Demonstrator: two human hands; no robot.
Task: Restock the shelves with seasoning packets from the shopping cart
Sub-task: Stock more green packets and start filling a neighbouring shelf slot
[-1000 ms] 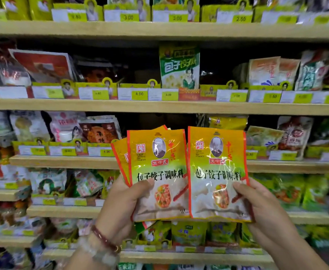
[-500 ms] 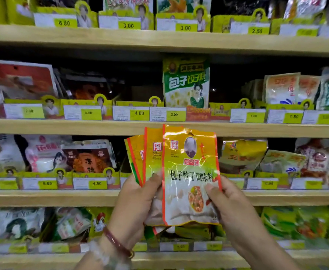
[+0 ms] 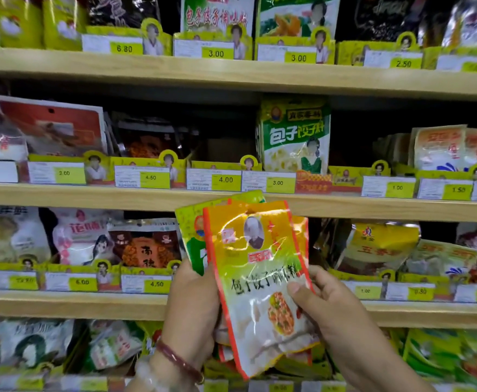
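Seasoning packets [image 3: 260, 278] held up before stocked shelves [image 3: 231, 198].

At lower centre of the frame, a small fanned stack is gripped by the left hand [image 3: 192, 309] from behind, while the front packet's right edge is pinched by the right hand [image 3: 325, 301], fingers [image 3: 295, 290] curled round it.

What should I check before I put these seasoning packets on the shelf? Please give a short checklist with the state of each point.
1. Left hand grips the rear packets: ok.
2. Right hand pinches the front packet, thumb on its face: ok.
3. Packets are gathered in one stack: ok, though slightly fanned.
4. Front packet is upright, print facing out: ok, a little tilted.
5. Matching slot is found: cannot tell; a dark gap shows above the 4.00 price tag, but its product is not visible.
6. Slot is deep enough for the whole stack: cannot tell.
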